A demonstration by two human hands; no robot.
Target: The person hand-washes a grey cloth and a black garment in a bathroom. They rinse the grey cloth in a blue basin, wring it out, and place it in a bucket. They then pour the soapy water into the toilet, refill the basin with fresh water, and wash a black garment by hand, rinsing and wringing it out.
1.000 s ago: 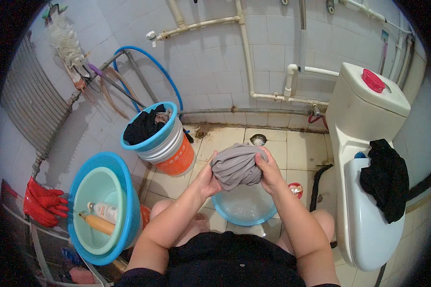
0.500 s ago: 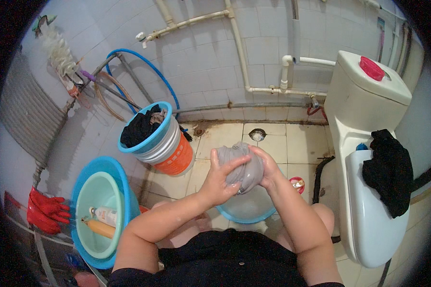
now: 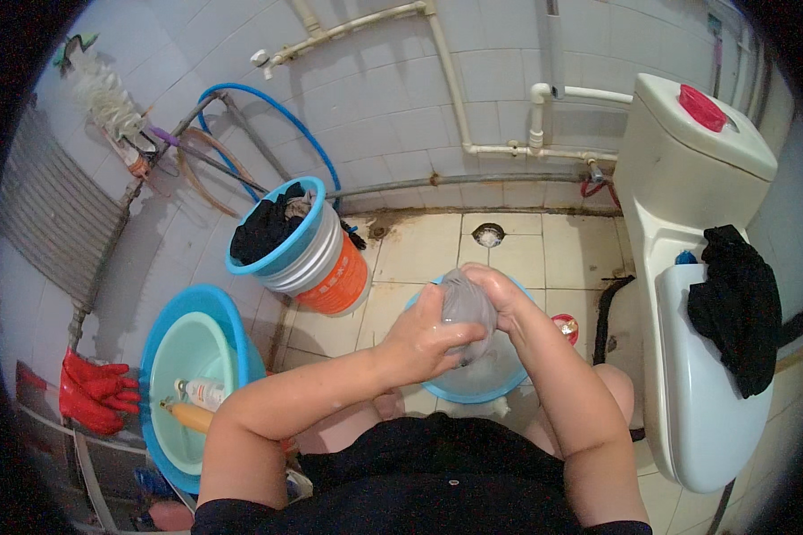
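Both of my hands squeeze a wet grey cloth [image 3: 467, 303], bunched into a tight wad, above a light blue basin [image 3: 482, 382] on the tiled floor. My left hand [image 3: 424, 334] wraps the cloth from the left and below. My right hand [image 3: 501, 294] clamps it from the right and above. The basin sits between my knees, and most of its rim is hidden behind my hands and forearms.
Stacked buckets [image 3: 308, 259] holding dark laundry stand to the left. Nested blue and green basins [image 3: 192, 366] with bottles sit further left, red rubber gloves [image 3: 94, 392] beside them. A white toilet [image 3: 700, 294] with a black garment [image 3: 740, 303] on its lid is at the right. A floor drain [image 3: 488, 234] lies ahead.
The cloth was spread wide between my hands a second ago; it is now wrung into a small tight wad, and my hands have come closer together over the basin.
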